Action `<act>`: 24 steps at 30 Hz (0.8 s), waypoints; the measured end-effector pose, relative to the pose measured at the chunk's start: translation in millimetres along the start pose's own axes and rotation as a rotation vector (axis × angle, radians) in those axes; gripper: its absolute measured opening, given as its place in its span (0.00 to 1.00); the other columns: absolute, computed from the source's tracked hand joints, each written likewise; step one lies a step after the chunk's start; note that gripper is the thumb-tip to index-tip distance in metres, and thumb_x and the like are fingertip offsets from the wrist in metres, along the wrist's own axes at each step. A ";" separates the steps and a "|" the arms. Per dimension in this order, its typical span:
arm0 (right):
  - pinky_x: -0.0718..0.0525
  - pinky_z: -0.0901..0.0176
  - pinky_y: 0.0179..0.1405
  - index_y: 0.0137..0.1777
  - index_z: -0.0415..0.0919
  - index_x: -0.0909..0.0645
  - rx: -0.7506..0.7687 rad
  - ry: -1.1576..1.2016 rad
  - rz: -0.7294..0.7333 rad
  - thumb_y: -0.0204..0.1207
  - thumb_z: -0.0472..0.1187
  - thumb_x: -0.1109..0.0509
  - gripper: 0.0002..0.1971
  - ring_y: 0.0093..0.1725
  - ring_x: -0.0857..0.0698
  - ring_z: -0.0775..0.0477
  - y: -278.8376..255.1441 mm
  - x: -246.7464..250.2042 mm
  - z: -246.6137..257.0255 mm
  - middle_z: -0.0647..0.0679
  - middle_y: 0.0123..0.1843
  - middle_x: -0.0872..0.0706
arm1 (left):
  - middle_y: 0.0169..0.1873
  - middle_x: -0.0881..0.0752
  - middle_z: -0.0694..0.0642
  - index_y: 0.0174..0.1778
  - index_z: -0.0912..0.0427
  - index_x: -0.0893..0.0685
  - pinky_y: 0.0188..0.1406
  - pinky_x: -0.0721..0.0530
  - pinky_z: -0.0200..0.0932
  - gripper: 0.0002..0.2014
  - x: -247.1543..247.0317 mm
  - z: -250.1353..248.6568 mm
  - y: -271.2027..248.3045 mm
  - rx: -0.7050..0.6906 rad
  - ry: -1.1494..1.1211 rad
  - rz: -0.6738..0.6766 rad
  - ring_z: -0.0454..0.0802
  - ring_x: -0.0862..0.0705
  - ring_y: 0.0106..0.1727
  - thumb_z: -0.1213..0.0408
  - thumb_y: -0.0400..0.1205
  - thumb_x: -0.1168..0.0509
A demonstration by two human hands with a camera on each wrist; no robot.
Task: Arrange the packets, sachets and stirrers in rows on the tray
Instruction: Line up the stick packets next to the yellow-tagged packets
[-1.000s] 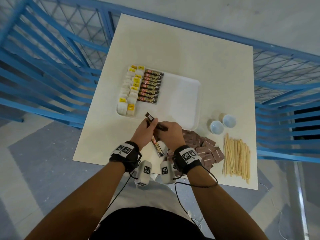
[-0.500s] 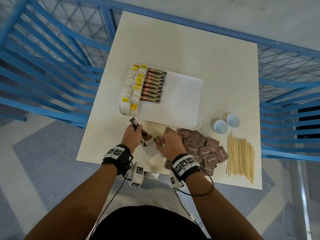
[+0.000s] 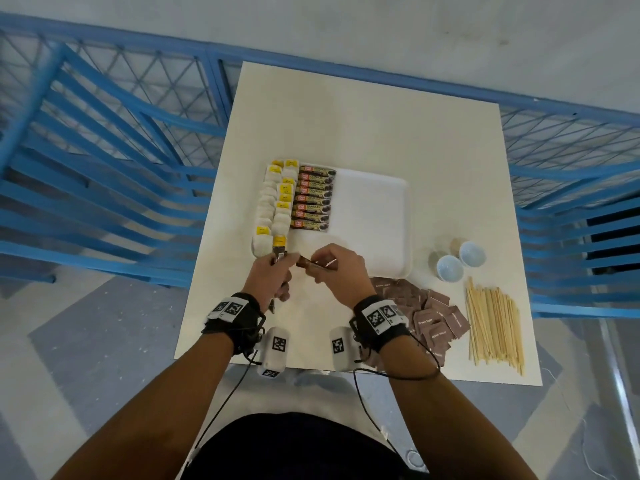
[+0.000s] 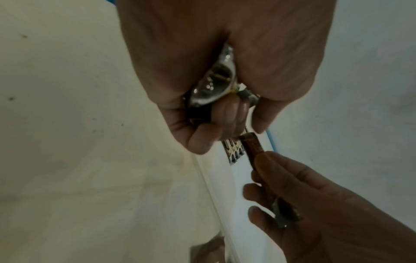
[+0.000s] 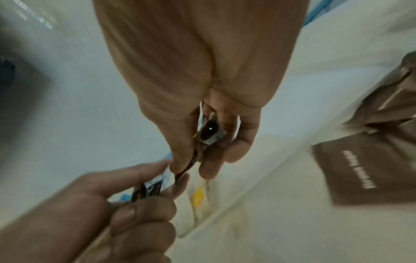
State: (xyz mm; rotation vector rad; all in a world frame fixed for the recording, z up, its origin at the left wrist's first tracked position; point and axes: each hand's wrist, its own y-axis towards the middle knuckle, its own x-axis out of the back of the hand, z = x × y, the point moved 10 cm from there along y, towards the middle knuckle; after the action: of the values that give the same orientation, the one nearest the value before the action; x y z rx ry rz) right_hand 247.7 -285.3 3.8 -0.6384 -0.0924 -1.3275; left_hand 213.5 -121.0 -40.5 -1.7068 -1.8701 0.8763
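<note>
The left hand (image 3: 269, 275) grips a bundle of coffee sachets (image 4: 211, 90); the right hand (image 3: 341, 271) pinches one sachet (image 5: 210, 133) beside it, over the tray's (image 3: 374, 202) near edge. Loose sachets could slip from the left fist. Sugar packets (image 3: 433, 315) and stirrers (image 3: 493, 320) wait at the table's near right corner.

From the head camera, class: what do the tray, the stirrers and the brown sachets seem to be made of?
Tray: probably white foam or plastic, matte, with a rounded, moulded rim.
Stirrers: likely wood, pale tan, thin straight sticks.
Brown sachets: seemingly paper, flat, matte, printed white.
</note>
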 end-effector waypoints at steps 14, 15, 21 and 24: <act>0.12 0.53 0.46 0.61 0.29 0.12 -0.103 0.653 0.057 0.81 0.27 0.28 0.10 0.42 0.10 0.41 27.6 -23.1 25.4 0.37 0.44 0.10 | 0.42 0.13 0.74 0.48 0.65 0.09 0.22 0.24 0.42 0.16 40.8 -62.4 21.4 -0.162 0.112 0.075 0.48 0.34 0.21 0.52 0.83 0.25; 0.11 0.52 0.50 0.62 0.29 0.13 -0.115 0.699 0.072 0.82 0.27 0.30 0.11 0.46 0.09 0.38 27.8 -23.4 24.0 0.36 0.47 0.09 | 0.45 0.15 0.80 0.48 0.65 0.09 0.22 0.24 0.43 0.17 42.9 -64.3 22.9 -0.170 0.110 0.074 0.49 0.34 0.21 0.51 0.83 0.25; 0.10 0.50 0.58 0.68 0.24 0.18 -0.150 0.783 0.147 0.86 0.26 0.37 0.14 0.59 0.09 0.29 30.6 -16.9 18.0 0.26 0.59 0.11 | 0.47 0.14 0.81 0.43 0.62 0.08 0.27 0.25 0.46 0.18 41.5 -66.9 33.5 -0.182 0.112 0.065 0.49 0.32 0.18 0.47 0.81 0.24; 0.09 0.47 0.57 0.66 0.25 0.16 -0.153 0.728 0.139 0.86 0.24 0.38 0.14 0.56 0.08 0.30 38.4 -8.5 16.0 0.26 0.59 0.11 | 0.35 0.10 0.64 0.44 0.64 0.08 0.30 0.24 0.47 0.18 37.9 -66.8 36.6 -0.176 0.152 0.007 0.47 0.31 0.17 0.49 0.83 0.26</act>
State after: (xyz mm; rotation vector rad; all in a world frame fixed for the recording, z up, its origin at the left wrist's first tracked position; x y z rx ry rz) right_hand 285.4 -266.5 -1.1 -0.2505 0.6376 -1.3662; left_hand 281.4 -72.6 -23.6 -1.8286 -1.8858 0.5807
